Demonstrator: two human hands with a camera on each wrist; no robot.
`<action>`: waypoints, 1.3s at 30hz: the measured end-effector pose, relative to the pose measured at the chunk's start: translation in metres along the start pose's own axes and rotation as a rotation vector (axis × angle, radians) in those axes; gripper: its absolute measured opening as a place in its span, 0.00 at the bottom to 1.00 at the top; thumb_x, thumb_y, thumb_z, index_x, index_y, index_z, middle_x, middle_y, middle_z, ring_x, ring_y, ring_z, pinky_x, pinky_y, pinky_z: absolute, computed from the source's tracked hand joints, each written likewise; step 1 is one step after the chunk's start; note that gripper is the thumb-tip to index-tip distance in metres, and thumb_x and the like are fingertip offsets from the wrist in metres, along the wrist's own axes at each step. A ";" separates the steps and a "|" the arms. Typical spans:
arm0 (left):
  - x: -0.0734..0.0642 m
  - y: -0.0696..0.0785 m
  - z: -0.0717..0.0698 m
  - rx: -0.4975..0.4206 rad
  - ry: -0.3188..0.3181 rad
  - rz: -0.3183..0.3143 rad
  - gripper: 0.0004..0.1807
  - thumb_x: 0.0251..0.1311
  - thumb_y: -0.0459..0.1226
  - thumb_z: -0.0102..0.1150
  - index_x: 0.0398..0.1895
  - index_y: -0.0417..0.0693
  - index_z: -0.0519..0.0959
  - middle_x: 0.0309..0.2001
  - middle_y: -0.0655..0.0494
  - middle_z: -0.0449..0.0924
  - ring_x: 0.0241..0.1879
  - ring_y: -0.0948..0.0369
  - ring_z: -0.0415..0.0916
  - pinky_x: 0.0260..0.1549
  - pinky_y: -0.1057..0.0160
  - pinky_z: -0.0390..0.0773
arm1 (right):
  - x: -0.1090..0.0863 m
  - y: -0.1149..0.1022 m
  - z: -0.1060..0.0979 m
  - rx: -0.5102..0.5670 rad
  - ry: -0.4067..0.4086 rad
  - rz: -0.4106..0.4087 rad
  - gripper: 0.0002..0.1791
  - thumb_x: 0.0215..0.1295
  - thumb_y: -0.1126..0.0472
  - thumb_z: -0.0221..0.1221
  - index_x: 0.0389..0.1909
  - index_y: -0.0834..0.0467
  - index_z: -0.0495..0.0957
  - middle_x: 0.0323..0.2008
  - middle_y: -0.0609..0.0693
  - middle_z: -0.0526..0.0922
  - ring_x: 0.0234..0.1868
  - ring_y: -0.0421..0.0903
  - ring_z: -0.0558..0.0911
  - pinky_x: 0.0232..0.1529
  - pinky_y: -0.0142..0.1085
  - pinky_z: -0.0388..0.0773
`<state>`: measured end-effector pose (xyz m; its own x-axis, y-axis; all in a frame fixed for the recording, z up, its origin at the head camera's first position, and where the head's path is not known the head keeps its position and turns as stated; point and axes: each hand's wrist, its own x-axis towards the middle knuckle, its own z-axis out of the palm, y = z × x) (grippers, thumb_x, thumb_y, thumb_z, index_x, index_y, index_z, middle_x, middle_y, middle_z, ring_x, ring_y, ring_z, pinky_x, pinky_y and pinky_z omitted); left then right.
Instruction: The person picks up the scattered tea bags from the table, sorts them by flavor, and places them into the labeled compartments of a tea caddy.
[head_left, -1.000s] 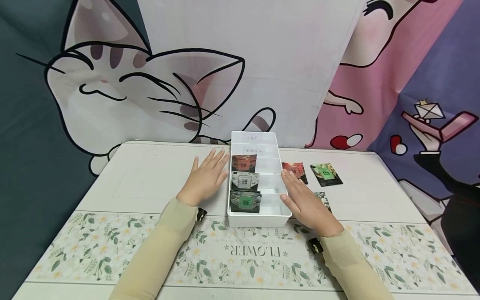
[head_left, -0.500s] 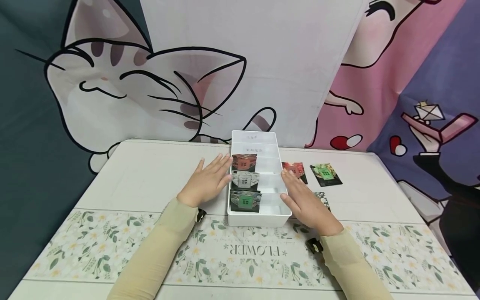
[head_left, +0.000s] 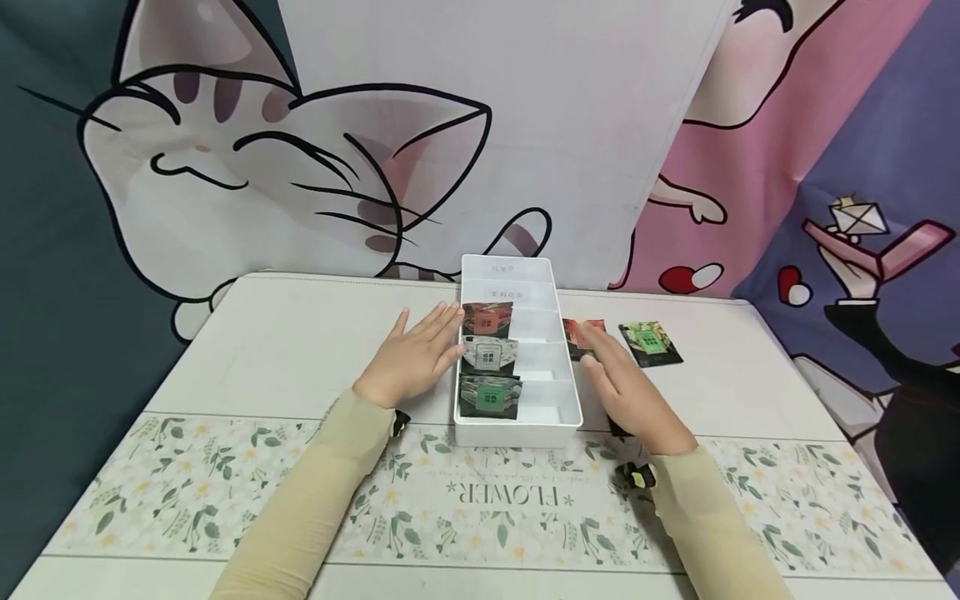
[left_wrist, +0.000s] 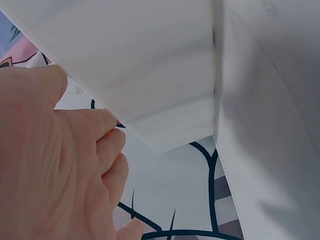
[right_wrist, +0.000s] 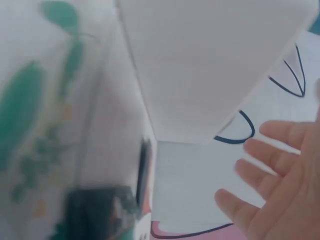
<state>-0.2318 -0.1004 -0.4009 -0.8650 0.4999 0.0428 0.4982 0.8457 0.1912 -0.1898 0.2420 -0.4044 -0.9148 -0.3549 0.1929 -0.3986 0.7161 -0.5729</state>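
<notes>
A long white divided box stands in the middle of the table. Its front compartments hold a green-labelled sachet, a white-labelled sachet and a red-labelled sachet. My left hand touches the box's left rim with straight fingers; in the left wrist view its fingertips meet the rim. My right hand, fingers extended and holding nothing, hovers right of the box, apart from its wall. It partly covers a red sachet on the table. A dark sachet lies beneath it in the right wrist view.
A green-and-black sachet lies farther right on the table. The two rear compartments carry handwriting on their back walls. A floral strip with the word FLOWER crosses the tabletop. A cartoon curtain hangs behind the table.
My right hand has left the box's right rim and shifted slightly right, covering the white-flowered sachet. My left hand has moved a little right onto the left rim.
</notes>
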 end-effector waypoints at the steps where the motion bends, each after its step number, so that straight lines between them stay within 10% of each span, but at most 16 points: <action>1: -0.001 0.000 0.000 -0.001 -0.003 -0.002 0.35 0.80 0.57 0.27 0.82 0.52 0.45 0.81 0.60 0.38 0.80 0.58 0.35 0.75 0.43 0.25 | 0.003 0.000 -0.002 -0.006 0.014 0.004 0.30 0.84 0.50 0.41 0.80 0.57 0.54 0.78 0.59 0.56 0.78 0.61 0.53 0.72 0.64 0.54; 18: -0.002 -0.001 0.002 -0.002 -0.004 -0.001 0.35 0.80 0.57 0.24 0.82 0.52 0.43 0.82 0.59 0.36 0.81 0.58 0.34 0.75 0.44 0.26 | 0.046 0.020 -0.042 -0.010 0.023 0.261 0.25 0.74 0.61 0.57 0.68 0.65 0.71 0.66 0.67 0.71 0.60 0.67 0.77 0.53 0.60 0.80; 39: -0.002 -0.003 0.011 -0.026 0.051 0.015 0.36 0.80 0.57 0.22 0.83 0.49 0.42 0.82 0.56 0.38 0.81 0.56 0.36 0.75 0.43 0.24 | 0.082 0.038 -0.034 -0.083 -0.105 0.546 0.28 0.67 0.63 0.59 0.63 0.76 0.70 0.57 0.74 0.77 0.51 0.65 0.80 0.49 0.55 0.82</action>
<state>-0.2309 -0.1019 -0.4123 -0.8596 0.5019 0.0954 0.5101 0.8327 0.2155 -0.2825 0.2610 -0.3833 -0.9801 0.0255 -0.1971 0.1233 0.8559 -0.5022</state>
